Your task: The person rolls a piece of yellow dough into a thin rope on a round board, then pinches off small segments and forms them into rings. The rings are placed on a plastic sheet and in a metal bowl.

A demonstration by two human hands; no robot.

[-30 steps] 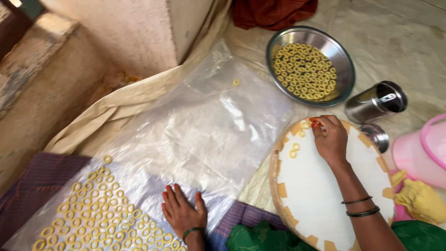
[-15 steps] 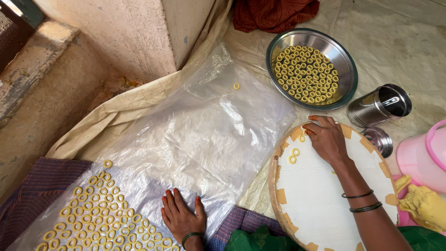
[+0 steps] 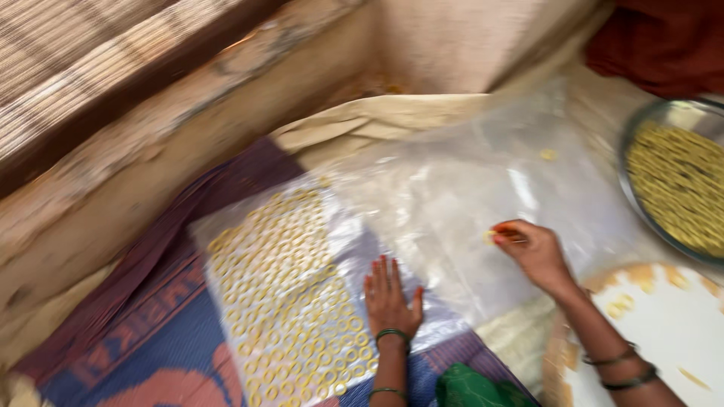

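Pinching a small yellow dough ring (image 3: 490, 237) between thumb and fingertips, the right hand (image 3: 534, 253) hangs over the bare middle of the clear plastic sheet (image 3: 467, 181), toward its right edge. Pressing flat with fingers spread and nothing grasped, the left hand (image 3: 390, 295) pins the sheet's near edge, just beside the rows of laid-out rings (image 3: 290, 286) filling the near left corner. Judging by look: soft, light and easily squashed or torn, so best taken gently by the outer rim with two fingertips, never squeezed across the hole; probably a little tacky, clinging to skin on release. Sitting beyond the sheet's right edge, a steel bowl (image 3: 630, 154) heaped with more rings; nearer, a round white board (image 3: 648, 339) under the right forearm. Blurred throughout, so finer finger detail cannot be told.
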